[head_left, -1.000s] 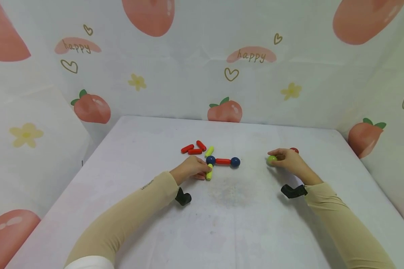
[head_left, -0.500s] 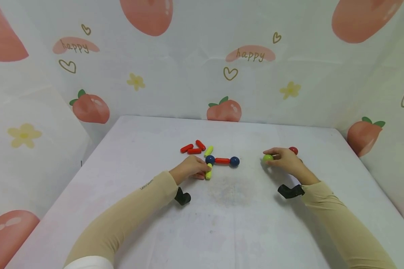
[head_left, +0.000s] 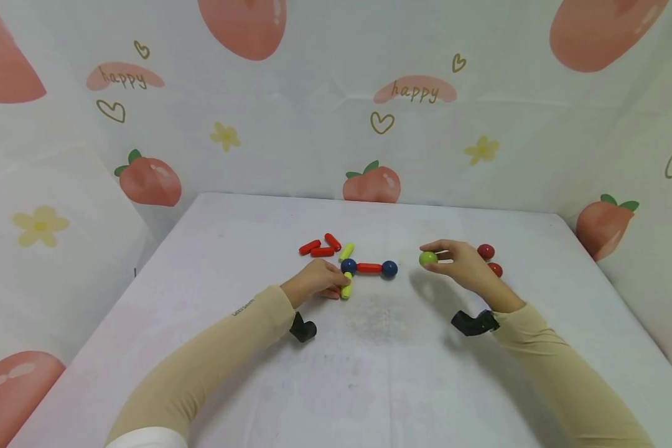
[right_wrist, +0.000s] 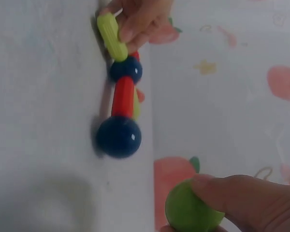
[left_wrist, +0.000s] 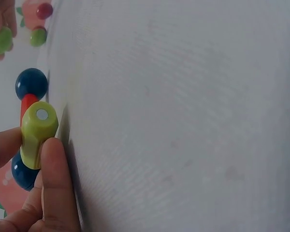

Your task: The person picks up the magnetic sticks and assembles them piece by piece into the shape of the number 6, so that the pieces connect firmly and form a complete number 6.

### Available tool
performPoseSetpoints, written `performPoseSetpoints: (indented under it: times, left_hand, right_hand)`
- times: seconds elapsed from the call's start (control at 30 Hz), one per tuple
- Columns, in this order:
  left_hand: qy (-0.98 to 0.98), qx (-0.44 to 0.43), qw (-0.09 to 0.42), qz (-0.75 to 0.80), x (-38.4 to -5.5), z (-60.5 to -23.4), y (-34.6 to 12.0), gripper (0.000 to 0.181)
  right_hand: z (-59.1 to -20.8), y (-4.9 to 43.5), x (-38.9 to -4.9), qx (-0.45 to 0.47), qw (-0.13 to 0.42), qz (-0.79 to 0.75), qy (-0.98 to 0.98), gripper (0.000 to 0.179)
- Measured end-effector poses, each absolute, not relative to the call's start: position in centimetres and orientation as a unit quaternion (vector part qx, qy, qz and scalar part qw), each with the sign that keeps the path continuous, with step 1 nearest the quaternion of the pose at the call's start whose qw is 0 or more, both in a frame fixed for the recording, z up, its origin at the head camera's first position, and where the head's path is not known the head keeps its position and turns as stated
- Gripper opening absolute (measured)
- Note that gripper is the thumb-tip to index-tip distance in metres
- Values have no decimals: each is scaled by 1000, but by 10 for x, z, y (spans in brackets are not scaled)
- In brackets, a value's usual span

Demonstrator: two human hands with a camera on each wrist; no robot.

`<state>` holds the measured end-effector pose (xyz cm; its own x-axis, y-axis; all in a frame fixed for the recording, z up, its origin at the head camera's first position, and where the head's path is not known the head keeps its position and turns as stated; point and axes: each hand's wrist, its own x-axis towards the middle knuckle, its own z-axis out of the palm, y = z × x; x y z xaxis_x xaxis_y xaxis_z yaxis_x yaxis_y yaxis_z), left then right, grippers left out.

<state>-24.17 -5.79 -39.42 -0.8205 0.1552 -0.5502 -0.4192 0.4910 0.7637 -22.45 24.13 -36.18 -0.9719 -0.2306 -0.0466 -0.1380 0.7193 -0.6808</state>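
Note:
My left hand pinches a yellow magnetic rod between thumb and fingers; a pale round disc shows in its end. The rod's far end meets a blue ball. From that ball a red rod runs right to a second blue ball, low on the table. Another yellow rod reaches back from the first blue ball. My right hand holds a green ball by thumb and fingertips, above the table and to the right of the joined pieces.
Several loose red rods lie behind my left hand. Two red balls rest right of my right hand. A second green ball shows in the left wrist view. A printed cloth hangs behind the white table.
My right hand has moved left with the green ball and lifted it, nearing the blue balls. Both red balls now show behind it. The left hand keeps its hold on the yellow rod.

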Motion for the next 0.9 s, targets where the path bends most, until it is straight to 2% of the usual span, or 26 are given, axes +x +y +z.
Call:
performPoseSetpoints:
  times: [0.5,0.9]
  left_hand:
    - [810,-76,290,504,-241,-393,-58,26]
    - [816,-74,286,497,-243,-396,-58,27]
  right_hand:
    - [-359,196,-202,-140,56,-403,903,39]
    - [-372,158,-190,-204,94,-428,875,35]
